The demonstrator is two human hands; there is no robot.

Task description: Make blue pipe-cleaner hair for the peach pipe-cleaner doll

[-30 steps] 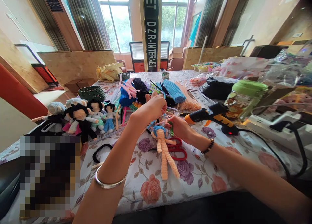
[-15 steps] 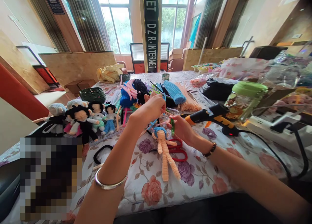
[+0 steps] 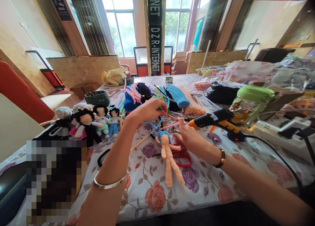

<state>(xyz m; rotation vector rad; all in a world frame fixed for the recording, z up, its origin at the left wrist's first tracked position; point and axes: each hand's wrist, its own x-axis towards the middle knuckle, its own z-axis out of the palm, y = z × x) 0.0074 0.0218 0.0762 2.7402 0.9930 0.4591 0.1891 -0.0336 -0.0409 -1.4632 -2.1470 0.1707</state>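
Note:
My left hand (image 3: 147,110) is raised over the table with its fingers pinched on a blue pipe cleaner (image 3: 157,122) that runs down to the head of a peach pipe-cleaner doll (image 3: 169,160). The doll lies on the floral tablecloth (image 3: 152,186), its head wrapped in blue. My right hand (image 3: 188,135) is closed beside the doll's head, gripping a small green-handled tool (image 3: 177,131). Red-handled scissors (image 3: 183,155) lie under the doll.
A yellow and black glue gun (image 3: 216,119) rests right of my hands, its cord trailing to a power strip (image 3: 283,134). Finished dolls (image 3: 86,121) line the left. Bundles of pipe cleaners (image 3: 157,94), a green basket (image 3: 97,97) and a green-lidded jar (image 3: 248,103) stand behind.
My left hand has lifted and drawn the blue pipe cleaner up from the doll's head. My right hand has dropped lower, close to the doll's head. The view shifted slightly.

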